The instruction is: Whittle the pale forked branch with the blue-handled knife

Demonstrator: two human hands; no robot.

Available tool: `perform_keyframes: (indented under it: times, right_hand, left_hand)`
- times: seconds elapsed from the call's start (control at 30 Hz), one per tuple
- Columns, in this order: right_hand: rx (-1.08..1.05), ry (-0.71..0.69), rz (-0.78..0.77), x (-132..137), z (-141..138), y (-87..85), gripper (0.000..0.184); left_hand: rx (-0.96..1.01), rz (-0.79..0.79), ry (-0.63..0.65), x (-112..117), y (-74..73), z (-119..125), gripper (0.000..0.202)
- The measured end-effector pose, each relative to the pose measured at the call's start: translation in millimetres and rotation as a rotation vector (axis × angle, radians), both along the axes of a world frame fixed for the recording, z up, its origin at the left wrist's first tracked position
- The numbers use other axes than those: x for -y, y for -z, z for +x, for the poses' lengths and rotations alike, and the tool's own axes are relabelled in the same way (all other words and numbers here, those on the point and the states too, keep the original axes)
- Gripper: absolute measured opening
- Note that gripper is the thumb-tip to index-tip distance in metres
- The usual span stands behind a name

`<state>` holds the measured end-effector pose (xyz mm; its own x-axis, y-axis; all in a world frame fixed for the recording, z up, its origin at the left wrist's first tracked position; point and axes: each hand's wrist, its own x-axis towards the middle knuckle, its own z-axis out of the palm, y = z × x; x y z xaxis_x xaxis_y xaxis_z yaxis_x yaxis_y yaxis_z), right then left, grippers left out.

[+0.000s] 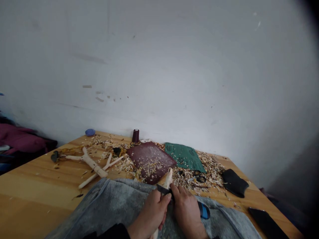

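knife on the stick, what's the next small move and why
I'd probably take one short, shallow slice with the knife along the stick. The blade seems to rest on the wood, the left hand grips the stick below it, and the right hand holds the handle. Nearby shavings suggest thin cuts suit it.

The wooden counter (30, 186) is a real mess, shavings (206, 169) all over the far side. Maroon leather pad (149, 159) sits right beside a green mat (184, 157), with a dark thread spool (135, 135) behind and a blue ball (90, 132) far left. Peeled forked sticks (88, 162) lie left, a black pouch (234, 182) right, and a phone (267, 224) near right.
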<state>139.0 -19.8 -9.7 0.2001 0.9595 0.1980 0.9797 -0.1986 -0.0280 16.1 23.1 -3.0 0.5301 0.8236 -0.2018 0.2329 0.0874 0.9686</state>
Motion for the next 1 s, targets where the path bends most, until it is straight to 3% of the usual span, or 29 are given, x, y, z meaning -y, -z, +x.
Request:
perform_keyframes:
  times: [0.2, 0.47, 0.73, 1.0]
  right_hand:
    - [0.04, 0.025, 0.036, -0.5, 1.0, 3.1, 0.046]
    - [-0.029, 0.032, 0.024, -2.1, 3.9, 3.6, 0.042]
    - [-0.071, -0.033, -0.002, -0.5, -0.1, 1.1, 0.045]
    - [-0.037, -0.012, -0.005, -0.6, -1.3, 0.3, 0.045]
  left_hand:
    - [-0.005, 0.015, 0.031, -1.7, -1.9, -0.6, 0.031]
    - [0.049, 0.01, 0.057, -9.4, 8.1, -1.4, 0.038]
    - [0.11, -0.102, -0.028, -4.8, 1.1, -5.0, 0.018]
    - [0.161, -0.072, 0.022, -8.0, 12.6, -0.7, 0.032]
